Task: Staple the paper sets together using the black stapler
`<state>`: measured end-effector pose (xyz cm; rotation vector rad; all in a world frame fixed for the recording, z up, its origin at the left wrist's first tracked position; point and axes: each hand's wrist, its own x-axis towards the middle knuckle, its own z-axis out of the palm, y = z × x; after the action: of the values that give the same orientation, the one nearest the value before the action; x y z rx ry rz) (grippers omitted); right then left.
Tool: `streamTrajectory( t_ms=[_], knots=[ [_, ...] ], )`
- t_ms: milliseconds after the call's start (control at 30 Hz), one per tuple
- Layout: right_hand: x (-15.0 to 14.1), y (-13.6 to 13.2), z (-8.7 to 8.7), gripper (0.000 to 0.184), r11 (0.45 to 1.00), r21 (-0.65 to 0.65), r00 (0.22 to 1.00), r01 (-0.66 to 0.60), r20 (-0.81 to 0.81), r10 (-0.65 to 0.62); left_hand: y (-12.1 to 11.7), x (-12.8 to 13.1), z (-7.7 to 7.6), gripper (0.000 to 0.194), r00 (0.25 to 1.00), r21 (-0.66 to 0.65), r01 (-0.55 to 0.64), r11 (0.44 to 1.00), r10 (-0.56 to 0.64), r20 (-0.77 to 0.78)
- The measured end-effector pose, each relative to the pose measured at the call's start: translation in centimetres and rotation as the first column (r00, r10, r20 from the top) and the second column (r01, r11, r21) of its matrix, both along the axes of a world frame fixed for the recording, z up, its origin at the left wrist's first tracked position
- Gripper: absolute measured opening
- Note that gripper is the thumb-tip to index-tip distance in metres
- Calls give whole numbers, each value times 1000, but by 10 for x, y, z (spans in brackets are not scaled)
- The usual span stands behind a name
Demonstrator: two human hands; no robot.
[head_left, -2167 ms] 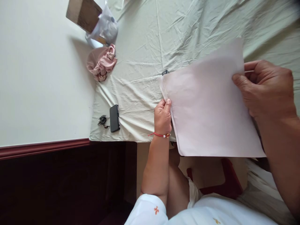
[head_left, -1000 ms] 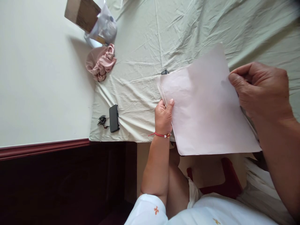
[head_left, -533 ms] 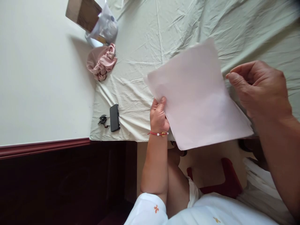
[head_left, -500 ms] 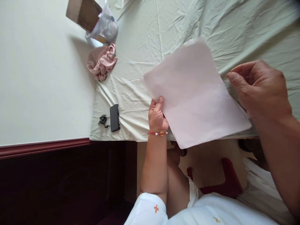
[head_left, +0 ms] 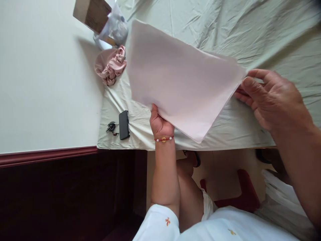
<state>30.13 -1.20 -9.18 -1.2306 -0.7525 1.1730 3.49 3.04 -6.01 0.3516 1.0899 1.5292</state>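
A stack of blank white paper sheets (head_left: 180, 77) is held up over the cloth-covered table, tilted with one corner pointing toward me. My left hand (head_left: 160, 122) grips its near left edge, thumb on top and the other fingers hidden underneath. At the right corner of the paper, my right hand (head_left: 268, 93) has thumb and forefinger closed on the edge, with its other fingers curled below. A red string bracelet (head_left: 164, 139) with white beads circles my left wrist.
On the pale green tablecloth (head_left: 250, 40) lie a black phone-like case (head_left: 123, 125), a small dark cord or keys (head_left: 111, 127) and a pink scrunched cloth (head_left: 111, 67). Behind them stand a clear plastic bag (head_left: 116, 28) and a cardboard box (head_left: 92, 13). A red stool (head_left: 240, 192) is below.
The paper has turned counterclockwise and shifted left. My left hand has moved slightly left with it. My right hand, previously apart from the paper, now pinches its right corner.
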Motion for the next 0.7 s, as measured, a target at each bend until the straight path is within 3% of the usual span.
streamTrajectory(
  t_ms=[100, 200, 267, 333, 400, 500, 600, 700],
  knots=[
    [-10, -7, 8, 56, 989, -28, 985, -146, -101, 142, 2, -4, -2, 37, 1000, 56, 8, 998, -7, -17],
    [-25, -15, 12, 48, 935, -9, 919, -354, -189, 346, 1, 1, -4, 32, 1000, 94, 25, 995, -23, -16],
    [-34, -19, 11, 43, 913, 17, 888, -409, -224, 402, -1, 7, -5, 26, 999, 96, 42, 994, -40, -22],
    [-39, -19, 12, 42, 940, 31, 912, -339, -233, 337, -3, 13, -7, 21, 996, 78, 78, 994, -74, -46],
    [-37, -18, 15, 45, 983, 21, 958, -182, -223, 182, -5, 16, -9, 16, 990, 52, 120, 991, -116, -81],
    [-24, -13, 22, 41, 1000, 8, 991, -3, -134, 4, -6, 10, -12, 25, 986, 23, 114, 993, -110, -121],
    [-3, -11, 26, 40, 997, 77, 1000, 18, -3, -18, -5, -1, -11, 34, 970, 28, 62, 998, -54, -237],
    [13, -12, 23, 44, 986, 162, 994, 31, 101, -48, -4, -12, -9, 55, 913, 119, 35, 992, 17, -408]
  ],
)
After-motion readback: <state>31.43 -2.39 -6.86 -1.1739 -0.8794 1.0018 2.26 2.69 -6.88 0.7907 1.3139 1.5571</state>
